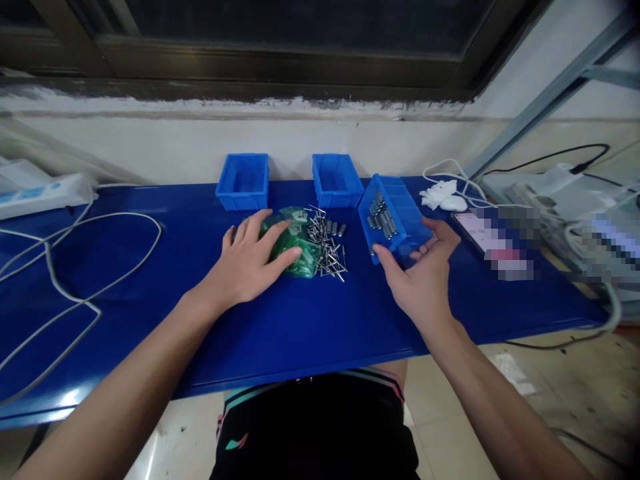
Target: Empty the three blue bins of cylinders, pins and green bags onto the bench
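My right hand point(423, 267) grips a blue plastic bin point(413, 217), thumb at its near rim and fingers behind it. The bin is tipped toward the left, with several short grey metal cylinders point(384, 220) inside. My left hand point(255, 257) is spread, its fingers over and beside crumpled green plastic packets point(303, 257); whether it presses on them I cannot tell. Right of the packets lies a loose pile of thin, pin-like metal pieces that look like blind rivets point(331, 257). A few more grey cylinders point(336, 229) lie just behind the pile.
Two more blue bins stand against the wall, one at the left point(243, 200) and one at the middle point(340, 199). White cables point(50, 250) loop over the left of the blue table point(310, 333). A phone point(480, 233) and crumpled white tissue point(439, 193) lie at the right.
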